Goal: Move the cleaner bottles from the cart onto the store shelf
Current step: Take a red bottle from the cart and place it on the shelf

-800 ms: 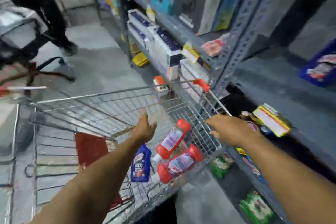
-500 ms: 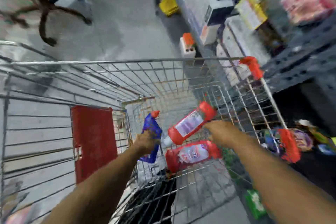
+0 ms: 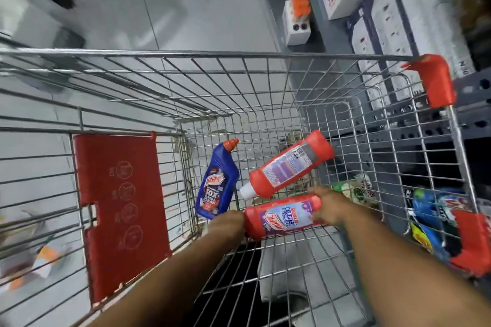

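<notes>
Three cleaner bottles lie in the wire cart (image 3: 239, 54). A blue bottle (image 3: 216, 183) with a red cap rests at the left. A red bottle (image 3: 292, 164) with a white cap lies tilted in the middle, and a second red bottle (image 3: 281, 216) lies nearest me. My right hand (image 3: 329, 207) wraps the base end of the nearest red bottle. My left hand (image 3: 229, 221) sits at that bottle's cap end, just below the blue bottle, with its fingers hidden. The grey metal store shelf (image 3: 475, 90) runs along the cart's right side.
A red child-seat flap (image 3: 119, 210) hangs at the cart's left. Red corner guards (image 3: 435, 79) cap the right rim. White boxes (image 3: 398, 10) fill the shelf above, coloured packets (image 3: 427, 210) the shelf below. A small white box with orange tops (image 3: 296, 21) stands on the floor.
My view has dropped over the cart. My right hand has moved down from the upper red bottle onto the nearest red bottle. My left hand has slid from the blue bottle toward that bottle's cap end.
</notes>
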